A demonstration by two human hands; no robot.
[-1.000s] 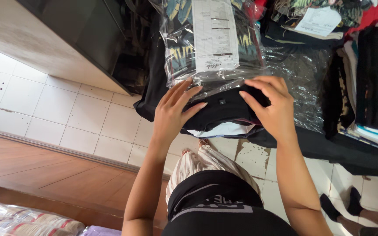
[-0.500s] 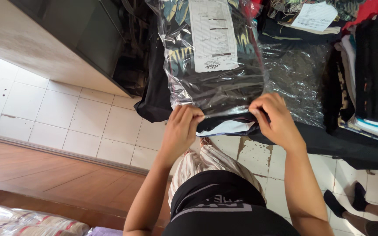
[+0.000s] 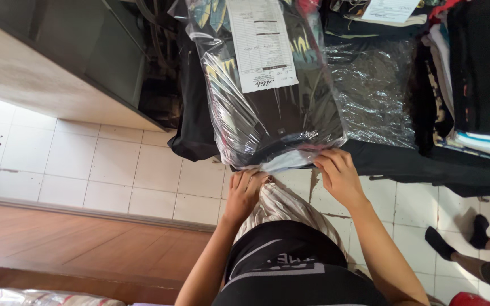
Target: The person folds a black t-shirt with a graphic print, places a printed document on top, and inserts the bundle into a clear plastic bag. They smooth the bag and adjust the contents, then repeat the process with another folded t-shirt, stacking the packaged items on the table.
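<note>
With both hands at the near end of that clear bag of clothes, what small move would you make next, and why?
Probably fold the open flap under and press it flat. Both the left hand and right hand pinch the near edge of the plastic bag, and the dark clothes look fully inside, with loose film at the mouth.

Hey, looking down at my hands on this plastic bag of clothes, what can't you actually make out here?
- Head view: the top of the clear plastic bag is cut off by the upper edge.
- Left hand and right hand: fingertips curl under the bag's lower edge, hiding the grip.
- Folded dark garments inside: glare and the paper slip hide their number.
- Person at right: only feet show.
</note>
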